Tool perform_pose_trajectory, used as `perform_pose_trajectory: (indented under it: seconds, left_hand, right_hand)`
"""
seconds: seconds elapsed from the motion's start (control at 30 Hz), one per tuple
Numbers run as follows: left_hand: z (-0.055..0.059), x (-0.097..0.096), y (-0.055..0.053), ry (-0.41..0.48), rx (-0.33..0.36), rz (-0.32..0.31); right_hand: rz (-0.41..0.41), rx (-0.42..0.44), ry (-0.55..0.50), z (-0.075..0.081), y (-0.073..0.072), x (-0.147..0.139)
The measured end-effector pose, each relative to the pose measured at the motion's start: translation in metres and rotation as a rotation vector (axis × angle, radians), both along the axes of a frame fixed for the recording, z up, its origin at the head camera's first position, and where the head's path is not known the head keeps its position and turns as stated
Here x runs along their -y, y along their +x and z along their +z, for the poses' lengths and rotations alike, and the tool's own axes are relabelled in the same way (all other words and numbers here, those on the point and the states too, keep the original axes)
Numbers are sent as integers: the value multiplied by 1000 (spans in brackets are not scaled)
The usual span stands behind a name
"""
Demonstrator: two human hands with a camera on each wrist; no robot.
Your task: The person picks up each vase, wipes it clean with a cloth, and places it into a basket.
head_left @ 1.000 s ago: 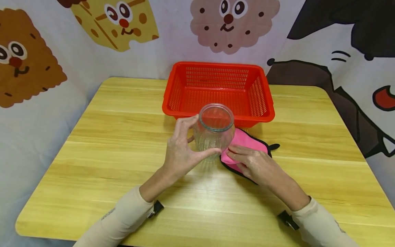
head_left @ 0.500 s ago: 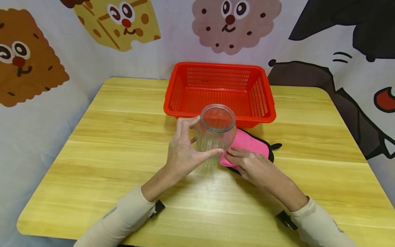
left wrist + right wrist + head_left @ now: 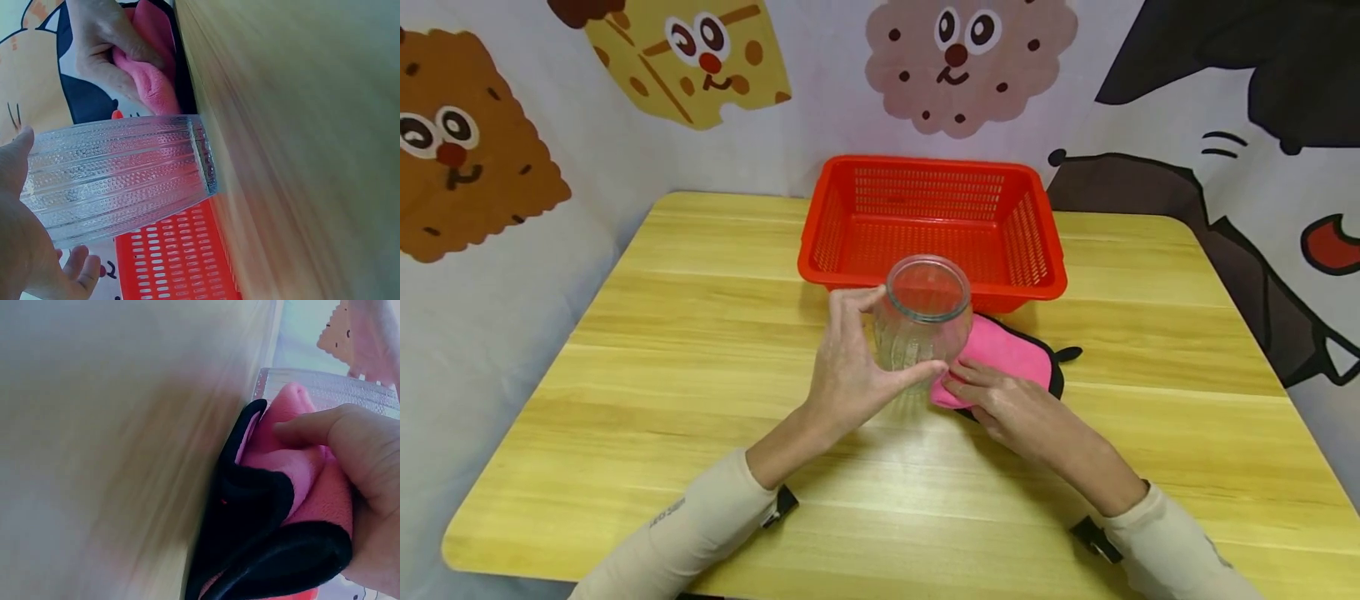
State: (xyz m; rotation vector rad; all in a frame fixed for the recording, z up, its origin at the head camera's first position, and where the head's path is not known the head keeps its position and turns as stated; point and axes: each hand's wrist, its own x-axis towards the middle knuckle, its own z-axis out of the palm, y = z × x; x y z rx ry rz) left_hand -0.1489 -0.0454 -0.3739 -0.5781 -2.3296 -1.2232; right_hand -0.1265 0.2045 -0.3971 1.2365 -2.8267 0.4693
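Near the middle of the table, my left hand (image 3: pixel 853 367) holds a clear glass jar (image 3: pixel 925 337), thumb at the near side and fingers round the left. The jar stands upright with its round mouth uncovered; in the left wrist view its ribbed, dimpled side (image 3: pixel 119 178) shows. On the right, my right hand (image 3: pixel 1026 412) grips a pink cloth (image 3: pixel 1011 350) with black edging and a small black loop. The cloth is bunched beneath the thumb in the right wrist view (image 3: pixel 300 437), its pink side beside the jar's lower wall. The other right fingers are mostly hidden there.
A red plastic basket (image 3: pixel 1045 287) with slotted walls stands right behind the jar. The wooden table (image 3: pixel 662 375) has its front edge close to my forearms. A fabric backdrop (image 3: pixel 820 75) with cartoon figures hangs behind and at both sides.
My right hand has shifted slightly left with the cloth, and less of the cloth's black lower edge shows. My left hand and the jar stay almost in place.
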Motion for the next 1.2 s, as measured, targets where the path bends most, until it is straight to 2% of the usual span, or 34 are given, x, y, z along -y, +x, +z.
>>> perform_pose_trajectory:
  seconds: [0.13,0.2,0.3,0.43,0.53,0.7,0.77,0.83,1.0,1.2]
  left_hand:
    - [-2,1,0,24,-24,-64]
    - [-1,4,-1,54,-12,-113]
    - [1,9,-2,135,51,-206]
    - [7,15,-7,210,133,-325]
    - [9,18,-9,201,184,-360]
    - [11,19,-8,176,233,-392]
    - [11,20,-9,183,243,-402]
    - [11,21,-10,185,251,-397]
    - [11,23,-12,185,238,-370]
    - [10,24,-14,197,190,-365]
  right_hand:
    - [-35,67,-47,6,4,-6]
    - [-39,87,-88,12,6,-11]
    - [-74,74,-173,24,10,-20]
    - [-201,-31,-334,45,19,-29]
    - [-265,-130,-483,59,24,-27]
    - [-228,-353,-723,65,23,-8]
    - [-200,-396,-776,63,21,3]
    - [-165,-371,-788,60,20,13]
    - [-132,-268,-667,52,24,26]
    - [-141,-318,-593,48,25,29]
